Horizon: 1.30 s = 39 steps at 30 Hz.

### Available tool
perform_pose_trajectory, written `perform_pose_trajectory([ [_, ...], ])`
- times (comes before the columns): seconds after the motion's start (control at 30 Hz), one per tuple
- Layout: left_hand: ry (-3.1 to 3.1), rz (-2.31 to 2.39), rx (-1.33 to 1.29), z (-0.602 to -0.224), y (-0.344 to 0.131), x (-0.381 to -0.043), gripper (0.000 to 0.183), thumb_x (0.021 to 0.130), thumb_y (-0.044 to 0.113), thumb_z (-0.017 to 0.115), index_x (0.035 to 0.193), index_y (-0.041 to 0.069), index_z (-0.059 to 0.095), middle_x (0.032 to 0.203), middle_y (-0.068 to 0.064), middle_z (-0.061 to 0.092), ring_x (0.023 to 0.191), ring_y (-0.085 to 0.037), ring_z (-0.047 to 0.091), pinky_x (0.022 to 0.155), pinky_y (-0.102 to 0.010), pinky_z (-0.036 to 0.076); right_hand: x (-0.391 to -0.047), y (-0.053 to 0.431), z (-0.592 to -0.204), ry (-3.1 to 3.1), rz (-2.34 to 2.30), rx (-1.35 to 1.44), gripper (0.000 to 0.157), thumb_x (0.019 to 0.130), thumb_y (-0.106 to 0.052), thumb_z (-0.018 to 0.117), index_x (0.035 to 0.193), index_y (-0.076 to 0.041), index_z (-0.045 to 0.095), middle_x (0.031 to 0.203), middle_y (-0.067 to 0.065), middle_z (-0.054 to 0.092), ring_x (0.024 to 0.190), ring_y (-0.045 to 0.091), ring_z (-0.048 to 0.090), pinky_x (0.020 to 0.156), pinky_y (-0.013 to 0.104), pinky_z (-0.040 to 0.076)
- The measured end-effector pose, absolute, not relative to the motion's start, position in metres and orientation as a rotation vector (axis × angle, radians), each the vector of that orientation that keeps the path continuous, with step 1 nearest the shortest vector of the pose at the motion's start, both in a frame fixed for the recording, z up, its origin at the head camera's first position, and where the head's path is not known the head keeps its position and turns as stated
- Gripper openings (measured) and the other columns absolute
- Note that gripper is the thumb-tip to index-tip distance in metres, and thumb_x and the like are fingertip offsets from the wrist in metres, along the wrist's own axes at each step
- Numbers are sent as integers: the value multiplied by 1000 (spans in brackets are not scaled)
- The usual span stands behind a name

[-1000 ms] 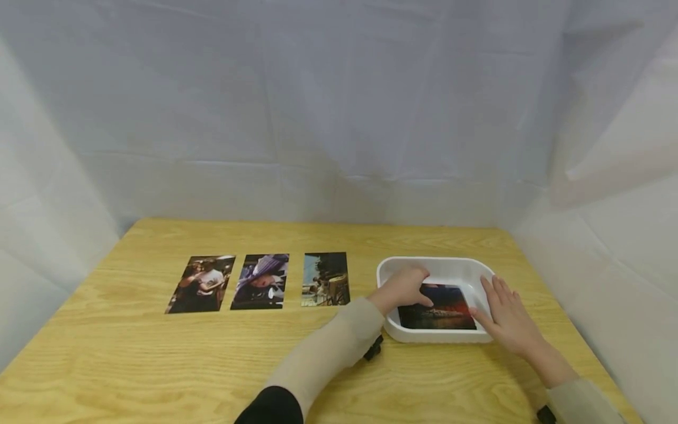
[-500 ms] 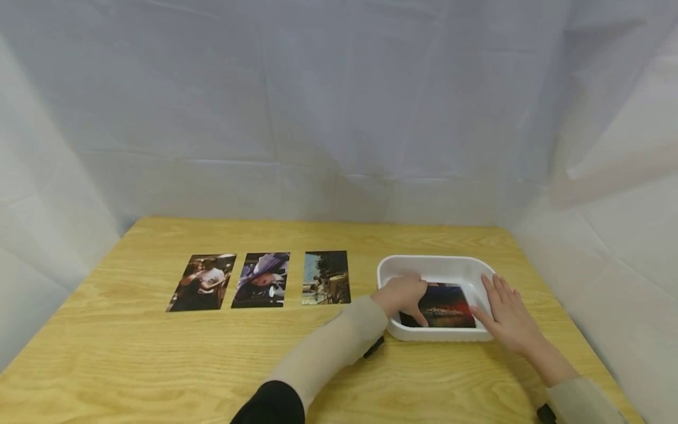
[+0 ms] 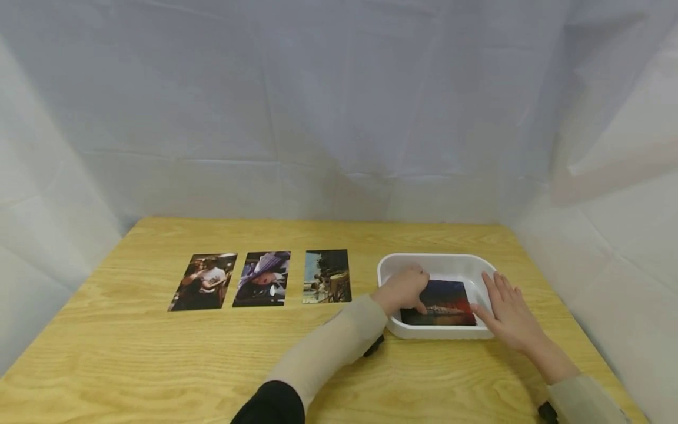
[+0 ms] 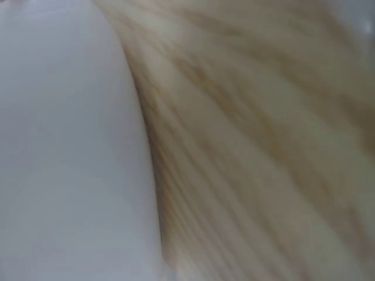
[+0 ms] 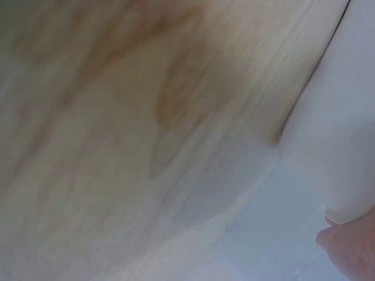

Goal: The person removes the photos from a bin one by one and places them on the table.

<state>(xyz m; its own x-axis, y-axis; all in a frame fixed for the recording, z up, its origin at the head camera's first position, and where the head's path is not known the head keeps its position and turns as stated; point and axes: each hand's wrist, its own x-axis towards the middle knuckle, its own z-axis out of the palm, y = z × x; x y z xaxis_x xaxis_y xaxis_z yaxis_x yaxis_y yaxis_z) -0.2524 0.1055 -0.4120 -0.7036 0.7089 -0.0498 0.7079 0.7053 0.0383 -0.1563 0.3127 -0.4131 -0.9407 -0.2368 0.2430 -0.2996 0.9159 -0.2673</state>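
Note:
A white tray point(image 3: 450, 333) stands at the right side of the table, with a dark photo of red and blue tones point(image 3: 447, 303) lying flat inside. My left hand point(image 3: 404, 290) reaches over the tray's left rim, thumb and fingers apart across the photo's left part; its fingertips are partly hidden. On the tray's right side rests my right hand point(image 3: 508, 315), fingers straight along the rim, thumb pointing at the photo's right edge. The left wrist view has only the tray's outer wall point(image 4: 70, 146) and wood. A fingertip point(image 5: 351, 249) shows beside the tray wall point(image 5: 334, 117) in the right wrist view.
Left of the tray, three photos lie in a row on the wooden table point(image 3: 212, 365): a couple point(image 3: 203, 282), a purple-toned picture point(image 3: 262, 280) and an outdoor scene point(image 3: 326, 277). A white sheet point(image 3: 318, 118) hangs behind the table and along both sides.
My left hand has shifted slightly within the tray; its thumb swung down over the photo, then back up. My right hand stays at the tray's right rim.

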Motion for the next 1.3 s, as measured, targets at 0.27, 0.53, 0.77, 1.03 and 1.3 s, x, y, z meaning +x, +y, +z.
perform_pose_trajectory([
  [0.27, 2905, 246, 1214, -404, 103, -252, 34, 79, 19, 66, 112, 15, 59, 102, 2, 56, 96, -11, 51, 84, -20, 39, -157, 313, -411, -2918, 430, 392, 72, 91, -39, 44, 137, 7, 15, 136, 36, 14, 125, 46, 10, 96, 60, 8],
  [0.53, 2790, 565, 1236, -400, 101, -256, 35, 81, -1, 54, 113, 12, 61, 107, 1, 60, 102, -11, 51, 86, -18, 38, -158, 312, -410, -2919, 424, 398, 72, 91, -39, 44, 137, 8, 16, 136, 36, 13, 125, 46, 10, 96, 60, 9],
  [0.77, 2676, 1022, 1070, -397, 96, -257, 35, 84, -7, 48, 114, 8, 59, 111, -5, 58, 105, -14, 51, 84, -20, 41, -156, 313, -409, -2941, 450, 394, 72, 92, -38, 42, 138, 6, 10, 137, 36, 9, 127, 45, 6, 97, 59, 5],
  [1.03, 2801, 1371, 1064, -386, 83, -256, 29, 84, -8, 49, 108, 5, 59, 103, -6, 60, 99, -16, 54, 85, -23, 40, -157, 313, -410, -2927, 451, 395, 74, 91, -35, 45, 138, 7, 5, 137, 35, 9, 127, 44, 6, 98, 58, 6],
  [1.3, 2683, 1783, 897, -364, 64, -250, 19, 87, -6, 47, 103, -1, 56, 98, -12, 58, 90, -22, 54, 80, -28, 43, -157, 314, -412, -2888, 444, 412, 74, 90, -33, 47, 138, 7, 7, 136, 36, 13, 126, 45, 10, 96, 60, 10],
])
